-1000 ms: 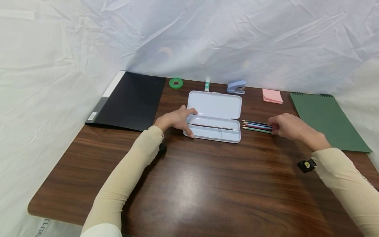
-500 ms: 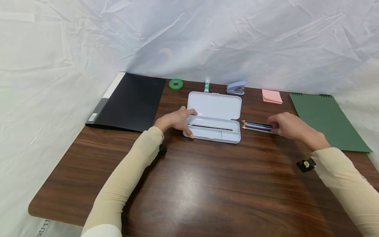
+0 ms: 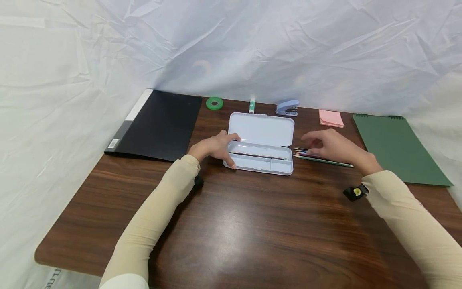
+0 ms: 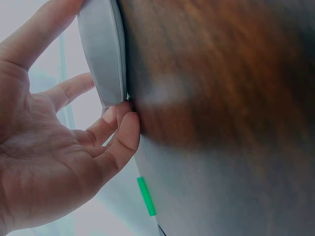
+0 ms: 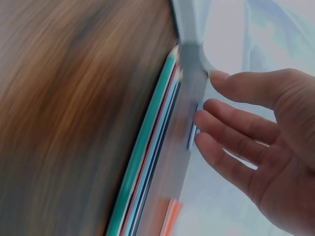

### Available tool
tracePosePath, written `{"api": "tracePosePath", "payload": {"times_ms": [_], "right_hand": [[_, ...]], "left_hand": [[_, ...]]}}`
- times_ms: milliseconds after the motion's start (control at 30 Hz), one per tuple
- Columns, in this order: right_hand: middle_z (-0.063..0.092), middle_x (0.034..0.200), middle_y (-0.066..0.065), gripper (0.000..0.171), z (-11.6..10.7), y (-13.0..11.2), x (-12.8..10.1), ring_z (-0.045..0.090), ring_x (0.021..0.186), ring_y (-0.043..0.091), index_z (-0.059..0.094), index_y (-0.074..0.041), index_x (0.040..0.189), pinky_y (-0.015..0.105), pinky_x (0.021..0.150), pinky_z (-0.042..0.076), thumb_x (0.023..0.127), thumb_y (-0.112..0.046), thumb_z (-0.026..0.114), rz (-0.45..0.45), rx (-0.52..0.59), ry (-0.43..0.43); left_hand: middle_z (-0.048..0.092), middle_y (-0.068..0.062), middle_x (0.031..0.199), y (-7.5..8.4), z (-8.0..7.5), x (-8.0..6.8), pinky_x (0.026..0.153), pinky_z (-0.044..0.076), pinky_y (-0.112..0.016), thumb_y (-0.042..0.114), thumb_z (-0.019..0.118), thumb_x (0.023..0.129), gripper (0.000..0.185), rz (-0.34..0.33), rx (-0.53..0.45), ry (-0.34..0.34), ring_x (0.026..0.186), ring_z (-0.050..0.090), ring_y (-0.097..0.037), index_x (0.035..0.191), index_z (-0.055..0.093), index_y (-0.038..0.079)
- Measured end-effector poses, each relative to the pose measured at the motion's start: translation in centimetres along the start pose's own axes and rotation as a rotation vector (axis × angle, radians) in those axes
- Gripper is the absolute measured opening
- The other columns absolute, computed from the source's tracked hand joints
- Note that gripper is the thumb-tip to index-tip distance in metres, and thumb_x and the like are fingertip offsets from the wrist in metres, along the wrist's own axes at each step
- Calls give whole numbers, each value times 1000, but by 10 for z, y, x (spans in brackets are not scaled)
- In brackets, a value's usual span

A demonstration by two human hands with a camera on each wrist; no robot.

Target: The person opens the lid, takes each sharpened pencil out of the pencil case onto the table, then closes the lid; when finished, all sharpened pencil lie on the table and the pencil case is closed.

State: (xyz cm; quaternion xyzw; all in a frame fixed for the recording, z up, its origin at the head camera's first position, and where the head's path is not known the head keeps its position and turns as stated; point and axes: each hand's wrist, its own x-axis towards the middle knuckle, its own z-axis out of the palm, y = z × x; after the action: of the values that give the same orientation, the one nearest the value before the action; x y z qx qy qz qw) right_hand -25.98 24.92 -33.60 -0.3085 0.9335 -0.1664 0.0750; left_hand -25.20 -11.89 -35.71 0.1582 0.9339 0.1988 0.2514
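The left hand [image 3: 216, 145] holds the left end of an open pencil case [image 3: 261, 129], its thumb at the front rim and its fingers reaching round to the back corner. The right hand [image 3: 330, 144] grasps nothing: its fingers are loosely bent and apart, and it hovers over a row of colored pencils [image 5: 147, 147]. In the right wrist view a gap shows between the fingertips and the pencils.

The pencils lie side by side just to the right of the case, points toward it — green nearest the person, then red, blue and a dark one. The right hand covers much of the row in the head view, though the green pencil's far end shows past the palm.

The pale case lies flat with its lid folded back, away from the person. A slim dark stick [image 3: 258, 155] lies lengthwise inside it; the front part is split into a long compartment and a short one on the right.

Around them on the brown wooden table [image 3: 231, 233] are a black folder [image 3: 162, 124] at left, and along the back a green tape roll [image 3: 214, 99], a white-and-green tube [image 3: 252, 105] just behind the lid, a lilac stapler [image 3: 287, 107] and pink sticky notes [image 3: 331, 118]. A green spiral notebook [image 3: 400, 148] lies at right, beyond the right hand.
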Motion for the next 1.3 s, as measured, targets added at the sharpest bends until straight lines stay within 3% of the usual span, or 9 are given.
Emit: {"api": "tracePosePath", "payload": {"times_ms": [267,567,900,1300], "right_hand": [[73,107,13,44,9,-29,30,69,97,26,62,-3,130,46,82,55,88,-3,73,-96,89,-13],[71,111,16,46,24,-61,59,69,101,28,60,-2,134,47,88,55,89,-1,71,-180,152,-131],[70,103,12,47,39,-80,77,65,93,22,60,0,132,42,86,53,87,-1,73,-202,112,-248],[64,98,9,52,39,-87,84,56,85,19,56,-5,138,36,81,48,88,6,65,-198,79,-346]], "left_hand": [[35,-15,138,1,0,0,101,44,-48,38,89,73,97,-3,-3,4,117,48,-31,153,34,28],[35,-15,137,1,-2,-1,102,44,-48,37,89,73,97,-13,-3,-1,117,48,-31,153,34,27],[35,-15,138,2,0,0,104,43,-47,38,89,74,97,-6,12,-14,119,48,-31,152,35,26],[37,-15,134,1,-1,0,102,44,-45,36,89,74,94,8,13,-3,116,49,-30,151,36,25]]}}
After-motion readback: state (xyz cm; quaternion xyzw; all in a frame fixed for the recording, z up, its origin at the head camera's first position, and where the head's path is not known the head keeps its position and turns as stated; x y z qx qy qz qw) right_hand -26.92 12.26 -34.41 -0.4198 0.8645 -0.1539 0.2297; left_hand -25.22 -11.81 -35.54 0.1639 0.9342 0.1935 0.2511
